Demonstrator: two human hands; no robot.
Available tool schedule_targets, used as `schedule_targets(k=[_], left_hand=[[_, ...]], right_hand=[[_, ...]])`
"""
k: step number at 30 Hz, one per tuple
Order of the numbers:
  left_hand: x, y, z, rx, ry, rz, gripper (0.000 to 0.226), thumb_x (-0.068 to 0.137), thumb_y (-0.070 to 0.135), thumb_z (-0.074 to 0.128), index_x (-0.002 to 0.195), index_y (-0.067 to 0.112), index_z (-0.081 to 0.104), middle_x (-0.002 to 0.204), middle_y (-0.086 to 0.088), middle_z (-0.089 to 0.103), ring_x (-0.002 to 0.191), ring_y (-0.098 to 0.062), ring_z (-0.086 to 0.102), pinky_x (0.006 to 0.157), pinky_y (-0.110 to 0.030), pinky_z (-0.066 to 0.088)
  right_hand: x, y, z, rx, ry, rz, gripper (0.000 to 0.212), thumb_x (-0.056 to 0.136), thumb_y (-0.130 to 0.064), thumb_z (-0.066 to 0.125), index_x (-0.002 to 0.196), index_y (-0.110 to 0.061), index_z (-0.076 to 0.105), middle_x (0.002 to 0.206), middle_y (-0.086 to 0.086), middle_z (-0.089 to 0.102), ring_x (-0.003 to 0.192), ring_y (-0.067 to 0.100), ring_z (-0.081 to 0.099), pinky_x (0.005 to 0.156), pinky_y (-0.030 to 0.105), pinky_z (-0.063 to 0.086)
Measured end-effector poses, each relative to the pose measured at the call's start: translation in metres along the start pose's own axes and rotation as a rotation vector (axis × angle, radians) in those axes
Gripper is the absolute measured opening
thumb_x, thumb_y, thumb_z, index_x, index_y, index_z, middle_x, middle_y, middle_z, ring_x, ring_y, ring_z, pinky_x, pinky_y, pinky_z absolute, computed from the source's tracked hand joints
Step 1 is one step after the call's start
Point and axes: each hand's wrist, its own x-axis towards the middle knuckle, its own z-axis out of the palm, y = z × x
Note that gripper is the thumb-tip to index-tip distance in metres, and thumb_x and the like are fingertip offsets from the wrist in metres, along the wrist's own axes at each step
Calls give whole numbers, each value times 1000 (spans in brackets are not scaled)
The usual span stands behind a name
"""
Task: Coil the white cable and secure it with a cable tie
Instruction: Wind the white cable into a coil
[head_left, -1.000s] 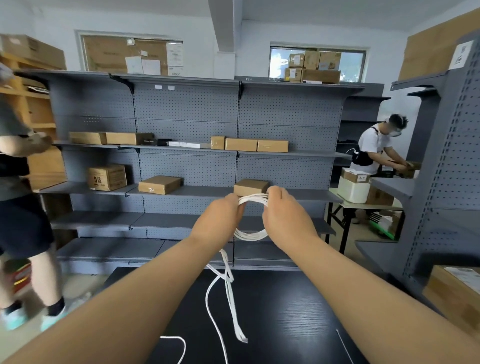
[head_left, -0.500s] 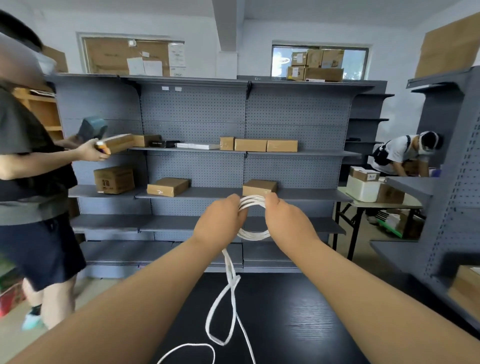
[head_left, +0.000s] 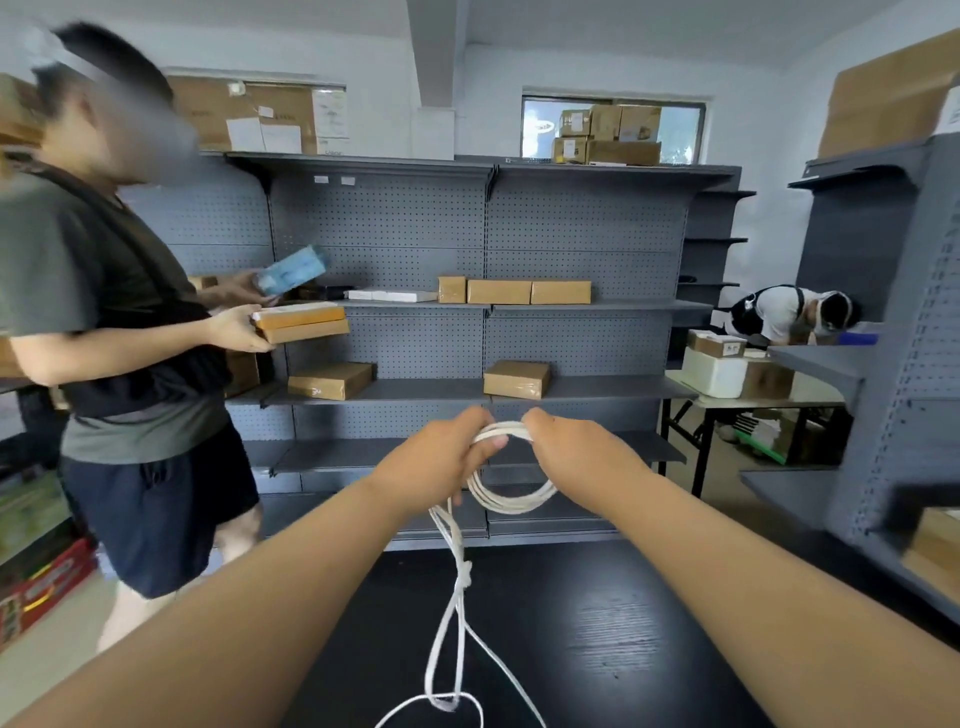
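I hold a white cable (head_left: 511, 499) wound into a small coil in front of me, above the black table (head_left: 597, 634). My left hand (head_left: 441, 462) grips the coil's upper left side, thumb over the strands. My right hand (head_left: 576, 454) grips the upper right side. The coil's lower arc hangs between the two hands. The uncoiled tail drops from under my left hand, twists on itself and loops down onto the table near the bottom edge. No cable tie is visible.
A person (head_left: 104, 332) stands close at the left, holding flat cardboard boxes and a blue packet. Grey pegboard shelving (head_left: 483, 244) with several cardboard boxes stands behind the table. A second person (head_left: 789, 317) bends over a folding table at the right. More shelving (head_left: 893, 322) flanks the right side.
The person at the left has stepped closer and further into view. The hanging tail has swung and twisted into a longer loop. Both hands keep their grip on the coil.
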Motion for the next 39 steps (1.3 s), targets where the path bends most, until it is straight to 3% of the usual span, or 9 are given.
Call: schedule_targets(k=[4,10,12,16,20,26,30,35,39], left_hand=[[-2,-19,-8,-100,-177,9,30,95,44,42,83,18,50,83,-10,65,53,-15,58,62,-32,49],[-11,-21,1,-474,-229,-79,38,98,43,36,79,17,56,73,2,67,68,-9,53,69,-25,40],[-12,-21,8,-632,-151,-87,41,95,48,38,77,17,58,68,-1,67,69,-13,53,74,-30,38],[-7,-7,24,-960,192,-201,41,98,39,38,72,13,56,49,-1,53,51,-13,51,65,-31,41],[-4,6,32,-711,332,-212,40,98,38,37,70,12,49,54,-5,41,44,-14,45,56,-31,49],[3,12,33,-206,288,-8,37,98,37,34,78,9,47,70,-2,48,71,-21,47,62,-31,30],[13,18,33,-160,306,26,40,97,39,36,83,6,53,71,-2,52,75,-24,52,64,-33,34],[19,27,42,-323,425,-24,38,95,37,45,68,10,45,62,1,46,62,-16,44,57,-24,32],[18,29,61,-396,473,-117,33,96,37,42,74,12,47,66,3,49,65,-15,47,59,-21,34]], right_hand=[[-1,-14,1,-65,-96,-66,9,93,-7,35,94,-16,32,72,4,43,65,28,47,53,35,33],[2,-20,-4,-105,-95,-82,9,93,-7,35,100,-12,37,67,1,36,66,28,47,55,36,34],[4,-22,-5,-24,-77,-24,7,94,-11,33,100,-12,38,72,3,42,71,29,50,60,37,37],[7,-28,-2,173,11,130,9,97,-16,31,95,-13,39,82,11,54,70,29,46,60,36,35],[4,-27,0,166,57,165,13,99,-20,30,87,-16,33,80,10,54,65,30,44,55,35,32],[-4,-21,0,-21,125,63,14,97,-20,34,103,-10,42,91,10,61,68,24,43,43,27,19],[-12,-14,-3,-147,224,62,14,93,-19,50,97,-6,46,77,10,63,54,25,45,40,24,7],[-11,-7,-2,100,147,273,24,101,-25,27,108,-6,41,97,16,65,87,36,62,54,32,31],[-9,8,0,303,251,507,23,101,-25,31,105,-7,44,98,18,65,88,36,61,61,32,36]])
